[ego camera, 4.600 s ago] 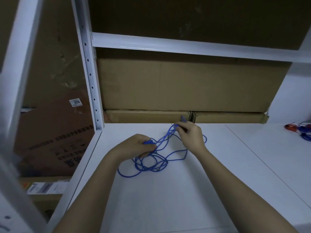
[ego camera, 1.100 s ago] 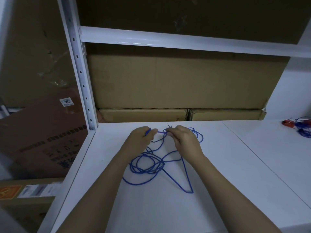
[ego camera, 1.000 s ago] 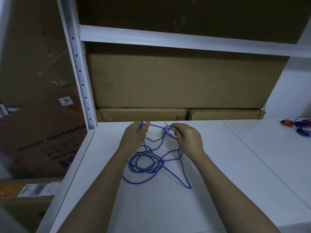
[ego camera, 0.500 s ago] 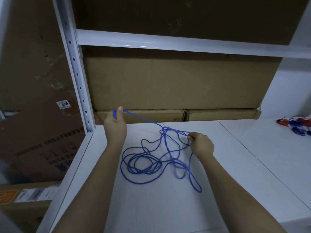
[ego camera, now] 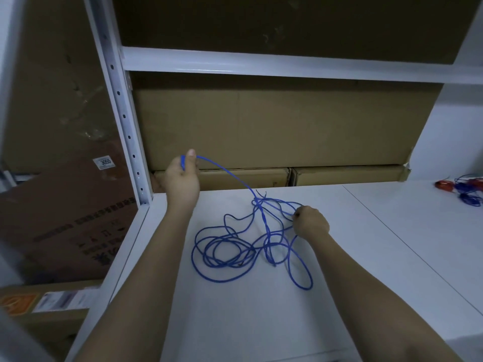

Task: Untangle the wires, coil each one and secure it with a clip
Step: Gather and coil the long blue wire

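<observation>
Blue wire [ego camera: 227, 252] tangled on white shelf [ego camera: 235, 309]; L hand [ego camera: 183, 178] raised, pinching one end; R hand [ego camera: 311, 223] fisted on strand nr knot.

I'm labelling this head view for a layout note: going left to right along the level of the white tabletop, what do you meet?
Tilted brown carton → white shelf post → left hand → blue wire tangle → right hand → red and blue wires.
</observation>
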{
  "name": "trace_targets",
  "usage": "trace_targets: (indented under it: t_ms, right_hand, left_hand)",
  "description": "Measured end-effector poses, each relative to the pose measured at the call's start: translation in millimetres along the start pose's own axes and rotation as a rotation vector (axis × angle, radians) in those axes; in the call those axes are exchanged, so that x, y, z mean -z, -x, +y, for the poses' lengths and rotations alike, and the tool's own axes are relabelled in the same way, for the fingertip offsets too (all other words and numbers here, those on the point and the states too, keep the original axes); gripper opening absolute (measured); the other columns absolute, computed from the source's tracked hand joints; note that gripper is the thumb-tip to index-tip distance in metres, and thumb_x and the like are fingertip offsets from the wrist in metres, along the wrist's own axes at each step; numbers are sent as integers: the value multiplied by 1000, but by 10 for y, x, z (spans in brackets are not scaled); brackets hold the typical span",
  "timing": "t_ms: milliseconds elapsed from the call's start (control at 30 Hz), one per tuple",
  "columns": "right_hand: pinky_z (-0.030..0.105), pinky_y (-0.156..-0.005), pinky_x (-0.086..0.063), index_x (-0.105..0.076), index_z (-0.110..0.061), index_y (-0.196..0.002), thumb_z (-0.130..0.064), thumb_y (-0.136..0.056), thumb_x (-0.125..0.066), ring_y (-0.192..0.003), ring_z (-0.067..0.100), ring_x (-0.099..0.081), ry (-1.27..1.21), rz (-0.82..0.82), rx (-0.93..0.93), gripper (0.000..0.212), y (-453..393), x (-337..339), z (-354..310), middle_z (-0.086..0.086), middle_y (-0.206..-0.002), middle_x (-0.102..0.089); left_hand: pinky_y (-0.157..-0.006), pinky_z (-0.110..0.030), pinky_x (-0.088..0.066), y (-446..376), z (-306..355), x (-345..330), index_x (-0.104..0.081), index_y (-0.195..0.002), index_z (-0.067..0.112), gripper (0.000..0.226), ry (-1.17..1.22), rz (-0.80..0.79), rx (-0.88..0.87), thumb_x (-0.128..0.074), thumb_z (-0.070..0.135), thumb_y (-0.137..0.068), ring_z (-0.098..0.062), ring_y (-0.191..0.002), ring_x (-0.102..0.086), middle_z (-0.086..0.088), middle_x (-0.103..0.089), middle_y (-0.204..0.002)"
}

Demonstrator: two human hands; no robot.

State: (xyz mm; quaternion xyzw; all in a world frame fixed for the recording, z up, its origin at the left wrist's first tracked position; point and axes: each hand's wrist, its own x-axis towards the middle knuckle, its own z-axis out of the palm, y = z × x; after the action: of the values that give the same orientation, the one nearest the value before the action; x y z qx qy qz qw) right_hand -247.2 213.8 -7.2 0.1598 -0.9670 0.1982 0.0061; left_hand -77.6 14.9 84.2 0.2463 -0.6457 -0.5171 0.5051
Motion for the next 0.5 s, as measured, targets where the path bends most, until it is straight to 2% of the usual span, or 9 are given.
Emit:
trace_targets:
  t_ms: [100, 133, 200, 267, 333, 367, 433, 500]
  right_hand:
    - [35, -86, -47, -64, -12, -114, -9, -90, -46, -110, 31, -55, 0, -29, 116, 30, 6, 22, -108, 11, -118, -61]
    - [34, -90, -45, -64, -13, -118, -6, -90, -46, -114, 30, -53, -80, 6, 208, 34, 14, 51, -155, 11, -122, -59]
    - [26, -96, -41, -64, -14, -120, -5, -92, -48, -119, 23, -52, -389, 29, 383, 34, 40, 115, -281, 6, -129, -58]
    - [25, -101, -38, -61, -22, -124, -16, -96, -53, -122, 14, -49, -654, -148, 447, 30, 95, 174, -442, -3, -133, -55]
    - [30, -103, -37, -51, -30, -133, -32, -97, -54, -123, 9, -46, -663, -341, 490, 37, 140, 172, -573, -9, -132, -52]
    - [28, -100, -38, -49, -31, -135, -37, -97, -52, -119, 8, -47, -631, -391, 523, 39, 165, 151, -623, -10, -129, -52]
    - [20, -89, -40, -56, -27, -123, -35, -100, -45, -104, 5, -51, -585, -396, 601, 27, 217, 80, -724, -9, -114, -56]
    - [27, -80, -42, -61, -22, -98, -29, -103, -39, -91, 14, -55, -576, -333, 648, 24, 248, -7, -811, 2, -100, -61]
  left_hand:
    - [-48, -15, -30, 88, 86, -47, -49, -70, 16, 35, -9, -143, -60, -43, 30, -102, -2, -42, -34, 2, -39, -56]
    - [-45, -13, -28, 103, 112, -60, -49, -70, 15, 35, -18, -176, -79, -43, 29, -102, -2, -40, -33, 2, -37, -54]
    - [-43, -13, -27, 116, 148, -83, -49, -71, 14, 35, -26, -233, -90, -42, 28, -102, -2, -39, -31, 3, -36, -52]
    - [-44, -14, -27, 131, 178, -109, -49, -71, 14, 36, -11, -272, -72, -42, 29, -102, -2, -40, -30, 5, -36, -50]
    - [-45, -14, -29, 161, 212, -138, -49, -70, 14, 37, 35, -299, -38, -42, 30, -102, -3, -42, -30, 5, -35, -49]
    - [-46, -14, -30, 177, 233, -151, -49, -70, 14, 37, 62, -316, -22, -42, 31, -102, -4, -42, -31, 4, -35, -49]
    - [-50, -16, -34, 199, 276, -161, -48, -67, 12, 40, 113, -358, 25, -42, 31, -102, -7, -43, -33, 4, -36, -46]
    - [-56, -23, -35, 190, 302, -125, -46, -65, 11, 44, 173, -424, 114, -43, 35, -102, -11, -44, -35, 4, -37, -44]
